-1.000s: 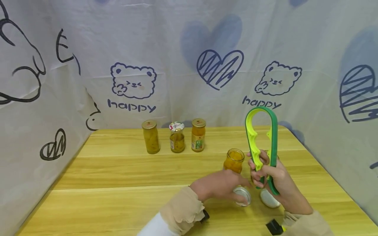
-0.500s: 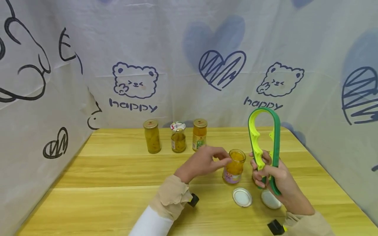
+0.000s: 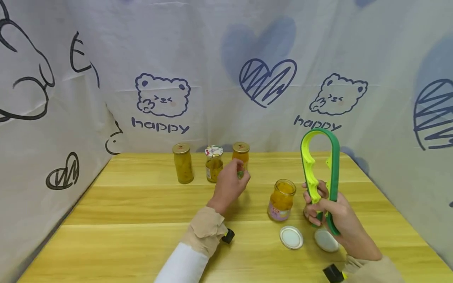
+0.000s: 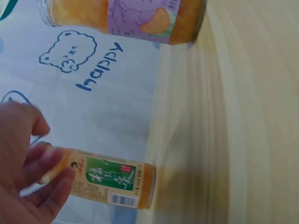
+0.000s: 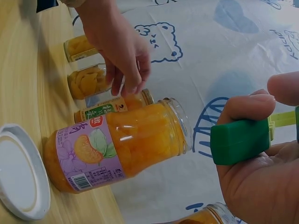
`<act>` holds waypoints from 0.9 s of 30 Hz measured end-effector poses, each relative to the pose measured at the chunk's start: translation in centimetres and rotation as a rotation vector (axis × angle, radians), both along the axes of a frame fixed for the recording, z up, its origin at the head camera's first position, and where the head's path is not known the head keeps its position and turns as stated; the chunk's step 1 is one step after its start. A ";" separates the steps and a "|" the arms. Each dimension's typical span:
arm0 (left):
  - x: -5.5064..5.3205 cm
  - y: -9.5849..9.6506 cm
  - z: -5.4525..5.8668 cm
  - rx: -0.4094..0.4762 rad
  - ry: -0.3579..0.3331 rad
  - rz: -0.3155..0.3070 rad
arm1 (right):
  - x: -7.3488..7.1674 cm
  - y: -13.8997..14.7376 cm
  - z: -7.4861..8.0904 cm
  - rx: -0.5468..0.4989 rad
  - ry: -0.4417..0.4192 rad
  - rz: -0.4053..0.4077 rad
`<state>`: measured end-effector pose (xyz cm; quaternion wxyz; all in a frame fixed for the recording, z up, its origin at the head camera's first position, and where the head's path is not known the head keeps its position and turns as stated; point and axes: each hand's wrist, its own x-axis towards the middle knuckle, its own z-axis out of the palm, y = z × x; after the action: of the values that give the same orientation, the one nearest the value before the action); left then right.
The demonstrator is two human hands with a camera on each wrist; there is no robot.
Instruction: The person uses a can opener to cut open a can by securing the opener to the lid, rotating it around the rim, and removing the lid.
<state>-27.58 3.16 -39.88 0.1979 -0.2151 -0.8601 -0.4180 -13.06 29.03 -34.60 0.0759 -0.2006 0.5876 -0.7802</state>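
My left hand (image 3: 228,186) reaches toward the back row, thumb and fingers parted beside a slim orange jar with a gold lid and green label (image 4: 110,179). In the left wrist view, its fingers overlap that jar's upper part. My right hand (image 3: 343,216) grips a green and yellow jar opener (image 3: 334,169) by its handle ends, the loop pointing up. Between the hands stands a lidless jar of orange fruit with a purple label (image 3: 280,204). A second lidless jar (image 5: 205,217) shows partly at the bottom of the right wrist view, mostly hidden by my right hand in the head view.
Two loose lids, one white inside (image 3: 291,237) and another (image 3: 326,240), lie on the wooden table (image 3: 134,236) near the front right. A tall yellow jar (image 3: 183,167) and a shorter jar with a patterned lid (image 3: 213,167) stand at the back. Drawn-on cloth surrounds the table.
My left hand has moved from above the loose lid, past the purple-labelled jar, back and left to the green-labelled jar. My right hand still holds the jar opener in nearly the same place.
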 end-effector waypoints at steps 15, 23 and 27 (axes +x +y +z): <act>-2.3 1.9 -0.8 0.169 -0.244 0.138 | 0.1 0.1 -0.2 0.022 0.020 -0.021; -3.9 3.9 -2.4 0.342 -0.257 0.181 | 0.0 0.4 -0.4 0.014 0.067 0.007; -4.6 4.2 -3.0 0.367 -0.192 0.208 | -0.1 0.4 -0.5 0.001 0.084 0.036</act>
<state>-32.23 7.37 -42.89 0.1930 -0.0450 -0.8020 -0.5635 -13.20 29.38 -35.07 0.0653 -0.2437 0.5870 -0.7693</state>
